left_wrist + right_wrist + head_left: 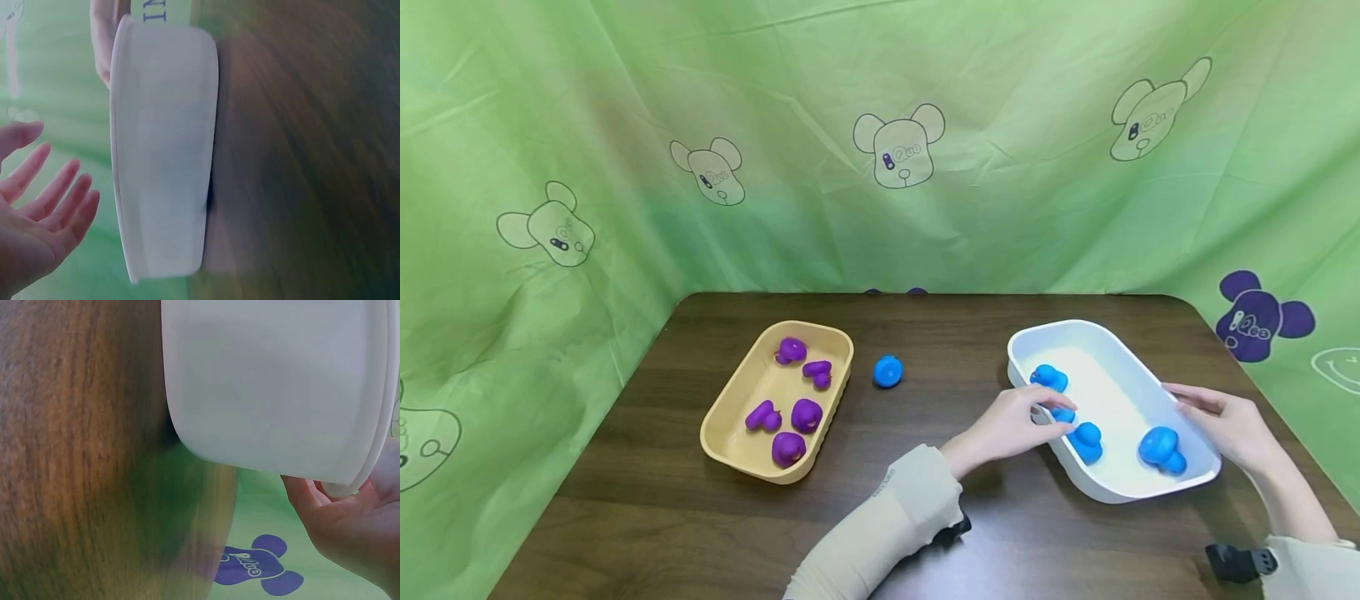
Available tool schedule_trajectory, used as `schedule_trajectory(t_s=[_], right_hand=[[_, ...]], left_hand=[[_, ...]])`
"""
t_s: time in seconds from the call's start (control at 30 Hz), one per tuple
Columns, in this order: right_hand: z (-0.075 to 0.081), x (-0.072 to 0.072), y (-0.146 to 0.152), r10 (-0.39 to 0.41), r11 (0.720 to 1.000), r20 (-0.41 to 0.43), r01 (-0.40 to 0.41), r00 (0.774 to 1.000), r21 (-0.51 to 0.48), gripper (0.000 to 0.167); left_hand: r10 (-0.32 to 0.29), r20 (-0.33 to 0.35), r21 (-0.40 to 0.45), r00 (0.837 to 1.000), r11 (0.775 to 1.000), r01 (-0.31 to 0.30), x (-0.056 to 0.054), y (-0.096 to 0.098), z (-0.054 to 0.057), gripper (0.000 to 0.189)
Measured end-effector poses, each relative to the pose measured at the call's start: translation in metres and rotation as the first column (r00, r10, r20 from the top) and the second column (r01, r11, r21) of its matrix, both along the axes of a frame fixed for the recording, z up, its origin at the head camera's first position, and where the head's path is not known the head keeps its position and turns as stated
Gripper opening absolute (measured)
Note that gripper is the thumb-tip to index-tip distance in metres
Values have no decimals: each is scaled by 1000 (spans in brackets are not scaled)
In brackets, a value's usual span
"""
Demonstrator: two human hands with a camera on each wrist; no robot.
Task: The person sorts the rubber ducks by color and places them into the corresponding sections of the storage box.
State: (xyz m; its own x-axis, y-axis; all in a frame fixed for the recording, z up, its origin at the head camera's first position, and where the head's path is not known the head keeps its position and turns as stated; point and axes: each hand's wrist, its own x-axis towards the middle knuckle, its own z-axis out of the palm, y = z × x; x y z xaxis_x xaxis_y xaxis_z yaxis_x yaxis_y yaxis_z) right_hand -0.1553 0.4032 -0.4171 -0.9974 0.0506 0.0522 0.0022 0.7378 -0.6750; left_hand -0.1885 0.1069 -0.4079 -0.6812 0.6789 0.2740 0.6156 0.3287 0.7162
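Note:
In the head view a white tray (1120,392) holds several blue toy ducks, one of them at the front right (1159,447). My left hand (1017,421) hangs over the tray's left rim, its fingers above a partly hidden blue duck (1063,414). Seen from the left wrist, the fingers of that left hand (47,212) are loosely spread and hold nothing, apart from the tray wall (165,150). My right hand (1228,425) grips the tray's right rim; the right wrist view shows the hand (350,525) curled about the rim's edge.
A yellow tray (730,417) with several purple toy ducks stands left on the brown wooden table (647,492). Between the trays lies a single blue toy duck (887,372). A green printed curtain (805,225) hangs behind and beside the table.

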Motion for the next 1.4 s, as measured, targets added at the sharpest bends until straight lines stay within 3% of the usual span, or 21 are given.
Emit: schedule_trajectory(t_s=[0.2,0.57,0.77,1.4], right_hand=[[0,0,-1,7,1000,-18,-7,1000,3,32],[0,-1,-1,2,1000,5,-2,1000,17,36],[-1,-1,0,0,1000,8,-1,1000,11,36],[-1,-1,0,0,1000,6,0,1000,18,37]], left_hand=[[49,21,70,999,996,-50,-9,-18,-5,24],[156,-1,131,988,979,-154,-19,-47,-7,23],[224,6,144,975,964,-222,-26,-61,-12,20],[360,98,168,928,913,-372,-37,-95,-19,21]])
